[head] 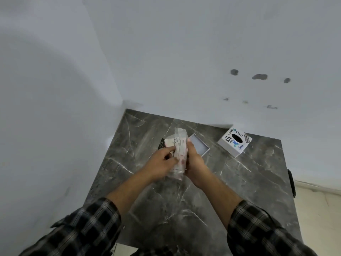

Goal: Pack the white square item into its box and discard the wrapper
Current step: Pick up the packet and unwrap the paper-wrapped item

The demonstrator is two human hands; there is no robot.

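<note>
A: Hands first, pls. Left hand (163, 159) w/ fingers curled, thumb and forefinger pinched on the clear wrapper (180, 145). Right hand (193, 159) closed round the wrapper's right side, holding it up off the tabletop (239, 182).

B: And the white square item?

A: Looks like it's inside the wrapper, a pale flat shape showing near the left fingertips at about (168, 143), but the plastic and printed label blur it, so can't say for sure. Something dark sits just behind the left hand, too hidden to tell what.

B: Box?

A: Open box base (200, 145), empty, just beside the right hand, toward the far edge of the tabletop. White lid w/ stickers (234, 142) lies well apart from it, near the far right corner by the wall.

B: So which step?

A: My read: unwrapping. Item not out yet, nothing packed, wrapper not binned. 1 of roughly 3 steps underway.

B: Next move needs?

A: Prob. right hand holds the wrapper firm while left draws the item out thru the open end w/o snagging the thin plastic. Then item goes flat into the base, lid over it. No bin in view, so can't say where the wrapper ends up.
</note>
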